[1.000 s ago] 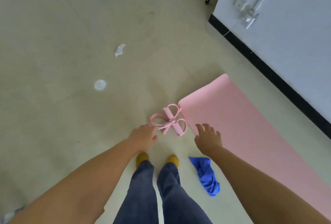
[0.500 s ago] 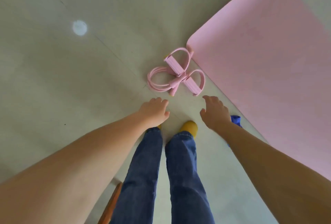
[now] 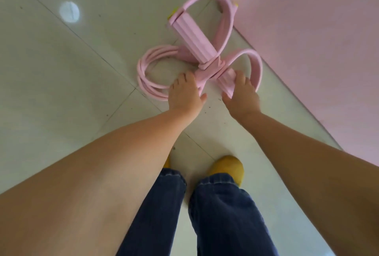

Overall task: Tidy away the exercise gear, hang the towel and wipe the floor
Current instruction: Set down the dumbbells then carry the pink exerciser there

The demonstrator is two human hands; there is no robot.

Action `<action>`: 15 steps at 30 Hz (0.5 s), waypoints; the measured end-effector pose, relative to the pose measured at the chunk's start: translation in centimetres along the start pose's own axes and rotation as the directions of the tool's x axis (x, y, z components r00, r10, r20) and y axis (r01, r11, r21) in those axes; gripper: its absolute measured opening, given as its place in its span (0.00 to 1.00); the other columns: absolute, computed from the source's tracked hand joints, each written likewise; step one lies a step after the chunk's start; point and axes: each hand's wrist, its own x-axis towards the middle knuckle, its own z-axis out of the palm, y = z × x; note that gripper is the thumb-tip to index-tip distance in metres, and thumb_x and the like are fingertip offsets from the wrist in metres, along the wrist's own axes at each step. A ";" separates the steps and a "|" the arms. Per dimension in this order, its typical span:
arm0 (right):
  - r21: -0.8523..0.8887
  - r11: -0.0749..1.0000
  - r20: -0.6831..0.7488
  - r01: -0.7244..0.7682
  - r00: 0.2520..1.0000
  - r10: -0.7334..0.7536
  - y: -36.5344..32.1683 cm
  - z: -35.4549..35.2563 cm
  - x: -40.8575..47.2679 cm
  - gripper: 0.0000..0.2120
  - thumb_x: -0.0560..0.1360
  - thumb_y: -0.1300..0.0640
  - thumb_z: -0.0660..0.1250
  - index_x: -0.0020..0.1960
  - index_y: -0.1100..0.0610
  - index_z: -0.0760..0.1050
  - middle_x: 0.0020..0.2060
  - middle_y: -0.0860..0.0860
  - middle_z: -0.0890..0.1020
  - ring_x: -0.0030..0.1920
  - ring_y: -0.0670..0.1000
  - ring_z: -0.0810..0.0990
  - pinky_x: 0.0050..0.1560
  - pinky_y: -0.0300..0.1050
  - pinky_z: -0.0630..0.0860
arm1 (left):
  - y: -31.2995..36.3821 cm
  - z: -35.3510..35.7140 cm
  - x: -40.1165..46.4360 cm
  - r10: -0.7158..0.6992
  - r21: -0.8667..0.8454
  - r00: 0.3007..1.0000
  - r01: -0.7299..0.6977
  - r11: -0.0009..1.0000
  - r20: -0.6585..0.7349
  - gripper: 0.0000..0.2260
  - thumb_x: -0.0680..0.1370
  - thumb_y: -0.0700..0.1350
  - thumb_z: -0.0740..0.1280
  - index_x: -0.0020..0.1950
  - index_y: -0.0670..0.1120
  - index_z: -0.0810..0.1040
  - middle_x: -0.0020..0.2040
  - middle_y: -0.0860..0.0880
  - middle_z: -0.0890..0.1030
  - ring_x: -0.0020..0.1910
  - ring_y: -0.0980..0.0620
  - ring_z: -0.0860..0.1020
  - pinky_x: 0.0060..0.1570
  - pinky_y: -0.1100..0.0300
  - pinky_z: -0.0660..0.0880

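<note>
I have both hands down on the pink pull rope (image 3: 196,50) on the floor (image 3: 61,83). My left hand (image 3: 185,93) lies over the tubes where they meet the knot, fingers together and curled down onto them, thumb out to the side; I cannot tell if they have closed under the tubes. My right hand (image 3: 241,93) has its fingers laid over the near foam bar, thumb apart at the bar's end, so it reads as touching, not yet clamped.

What could go wrong: the rope is a loose bundle. Beyond my left fingers the tube coil fans out, and beyond my right fingers a strap loop arches free, so if I lift by the bar alone the coil may drop, swing and uncoil. The far bar and its loop lie past both sets of fingertips, with that loop touching the edge of the mat (image 3: 307,40); a quick pull might drag on the corner. Grabbing only one tube could let the rest slide out.

Around: the mat lies to the right of my right fingers, unrolled. A pale round spot (image 3: 69,11) sits well left of my left fingers, likely for wiping later. My yellow shoes (image 3: 226,166) stand behind my wrists. Nothing blocks the grasp.
</note>
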 end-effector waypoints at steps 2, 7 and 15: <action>-0.016 0.999 -0.090 0.049 0.995 -0.050 0.8 0.9 0.4 0.23 0.76 0.55 0.66 0.67 0.58 0.62 0.55 0.54 0.76 0.50 0.58 0.77 0.45 0.51 0.75 | -0.3 1.0 0.7 0.005 0.036 0.996 -0.002 0.999 -0.084 0.24 0.74 0.52 0.69 0.64 0.41 0.67 0.58 0.44 0.74 0.54 0.45 0.75 0.55 0.54 0.70; -0.027 0.993 -0.048 0.114 0.992 -0.115 0.5 -1.1 -0.2 0.17 0.75 0.54 0.65 0.60 0.57 0.65 0.44 0.52 0.77 0.39 0.56 0.77 0.38 0.52 0.77 | 0.2 -1.8 2.0 -0.111 -0.096 0.974 0.132 0.987 0.195 0.16 0.70 0.47 0.67 0.55 0.45 0.69 0.47 0.47 0.80 0.46 0.43 0.79 0.54 0.53 0.71; 0.092 0.995 -0.019 0.037 0.999 -0.035 -4.9 -10.9 -10.2 0.15 0.74 0.55 0.65 0.57 0.55 0.65 0.42 0.50 0.75 0.36 0.54 0.75 0.33 0.45 0.71 | 3.0 -13.9 -6.7 -0.071 -0.116 0.991 0.084 0.990 0.110 0.14 0.74 0.46 0.65 0.56 0.46 0.67 0.43 0.49 0.77 0.43 0.47 0.76 0.51 0.51 0.68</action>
